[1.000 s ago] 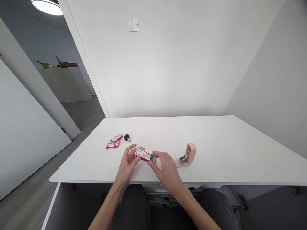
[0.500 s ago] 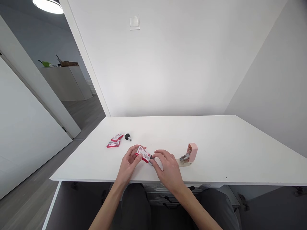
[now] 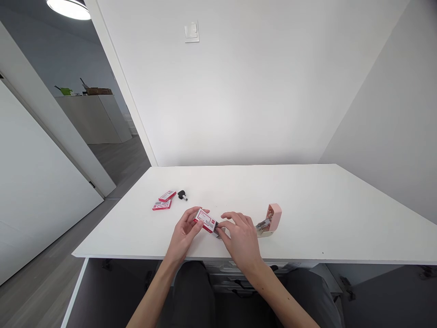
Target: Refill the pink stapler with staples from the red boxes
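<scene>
My left hand (image 3: 180, 236) is closed around a small red-and-white staple box (image 3: 206, 220), held tilted just above the table. At the box's right end, grey staples (image 3: 217, 230) stick out. The thumb and index finger of my right hand (image 3: 243, 241) pinch them, while its other fingers are loosely curled. To the right of that hand stands a pink stapler (image 3: 276, 217) with its top swung up and the metal magazine showing. My right hand hides part of its pale base.
Two more red-and-white boxes, an upper one (image 3: 167, 196) and a lower one (image 3: 161, 205), lie overlapping on the white table (image 3: 300, 191) at left. Beside them is a small black object with a metal tip (image 3: 182, 195). A wall (image 3: 239, 114) rises behind the table.
My right hand has shifted slightly right, away from the box, and more of the grey staples shows at the box's end. My left hand stays nearly still.
</scene>
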Action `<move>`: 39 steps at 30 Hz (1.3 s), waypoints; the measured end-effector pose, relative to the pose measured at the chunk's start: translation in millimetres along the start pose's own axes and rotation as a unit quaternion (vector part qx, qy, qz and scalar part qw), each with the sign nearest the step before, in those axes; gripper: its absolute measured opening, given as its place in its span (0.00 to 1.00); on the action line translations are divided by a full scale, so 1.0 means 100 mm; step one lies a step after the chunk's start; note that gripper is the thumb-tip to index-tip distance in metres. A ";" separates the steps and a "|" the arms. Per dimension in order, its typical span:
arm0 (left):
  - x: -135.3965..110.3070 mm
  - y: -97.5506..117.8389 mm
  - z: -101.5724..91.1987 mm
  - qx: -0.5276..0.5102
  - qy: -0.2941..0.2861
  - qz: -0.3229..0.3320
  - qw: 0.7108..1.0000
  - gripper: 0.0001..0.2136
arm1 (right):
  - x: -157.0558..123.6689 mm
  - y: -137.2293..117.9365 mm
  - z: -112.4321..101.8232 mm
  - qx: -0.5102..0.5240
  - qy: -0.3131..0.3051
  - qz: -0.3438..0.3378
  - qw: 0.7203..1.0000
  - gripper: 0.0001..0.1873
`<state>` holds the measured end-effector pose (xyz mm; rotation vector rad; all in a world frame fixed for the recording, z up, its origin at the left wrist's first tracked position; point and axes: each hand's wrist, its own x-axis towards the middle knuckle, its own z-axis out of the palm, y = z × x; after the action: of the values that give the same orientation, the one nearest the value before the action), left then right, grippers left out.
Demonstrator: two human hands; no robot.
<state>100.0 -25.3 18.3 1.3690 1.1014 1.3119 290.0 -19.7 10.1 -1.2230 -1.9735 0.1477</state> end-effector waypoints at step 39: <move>0.07 -0.11 0.00 -0.165 0.137 0.007 0.977 0.22 | 0.05 -0.17 -0.04 0.482 -0.112 0.297 0.816 0.33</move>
<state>99.8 -16.9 9.0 0.9716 0.9967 1.6464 279.5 -25.5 23.2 -1.0565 -1.2572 1.4703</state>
